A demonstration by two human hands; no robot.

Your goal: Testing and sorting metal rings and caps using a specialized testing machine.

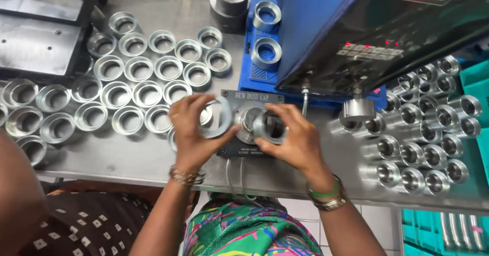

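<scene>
My left hand (192, 133) holds a shiny flat metal ring (220, 117) by its rim, just left of a small grey fixture plate (249, 99) with a round seat in its middle. In my right hand (297, 140) is a short metal sleeve (269, 126), gripped with its bore facing left toward the ring. Both hands hover over the front of the fixture, the two parts almost touching.
Several flat rings (137, 70) lie in rows on the steel table at the left. Several metal sleeves (425, 133) stand at the right. A blue-and-black machine (377, 27) with red displays overhangs the back. Another person's arm (18, 195) is at the left edge.
</scene>
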